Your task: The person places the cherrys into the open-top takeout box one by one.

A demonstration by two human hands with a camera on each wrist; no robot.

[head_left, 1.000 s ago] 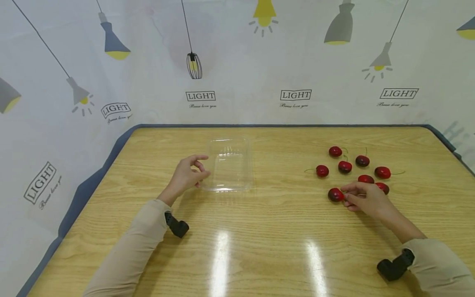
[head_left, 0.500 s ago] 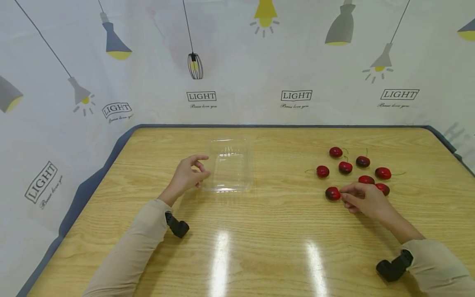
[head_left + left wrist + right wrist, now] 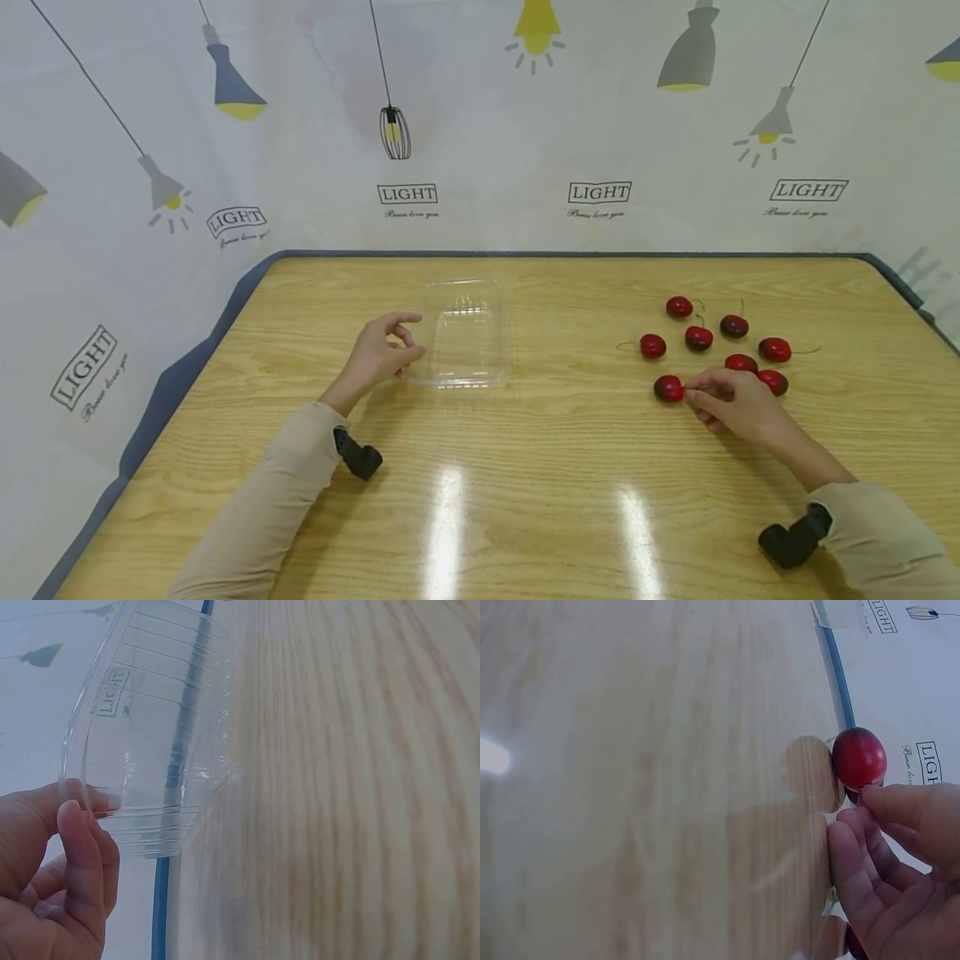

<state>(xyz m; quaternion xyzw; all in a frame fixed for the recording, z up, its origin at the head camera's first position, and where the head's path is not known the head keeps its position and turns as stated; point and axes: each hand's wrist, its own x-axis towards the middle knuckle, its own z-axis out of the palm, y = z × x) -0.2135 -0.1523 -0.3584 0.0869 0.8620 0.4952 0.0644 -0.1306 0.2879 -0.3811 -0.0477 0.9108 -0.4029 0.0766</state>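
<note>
On the left in the head view, my left hand (image 3: 381,346) pinches the near-left rim of a clear plastic container (image 3: 467,385). The left wrist view shows its thumb and a finger on either side of the container's rim (image 3: 73,742). Across the table, my right hand (image 3: 738,404) holds a dark red cherry (image 3: 667,388) at its stem end, between thumb and index finger. In the right wrist view the held cherry (image 3: 859,759) sits just beyond the fingertips, close to the tabletop. The container stands upright with nothing visible inside.
Several more cherries lie loosely behind and beside my right hand, among them one with its stem to the left (image 3: 652,346) and one at the back (image 3: 678,307). The wooden table (image 3: 540,467) ends at a printed cloth backdrop (image 3: 495,125).
My right hand has shifted slightly left, and the cherry it holds has moved left a little with it. My left hand and the container have stayed in place.
</note>
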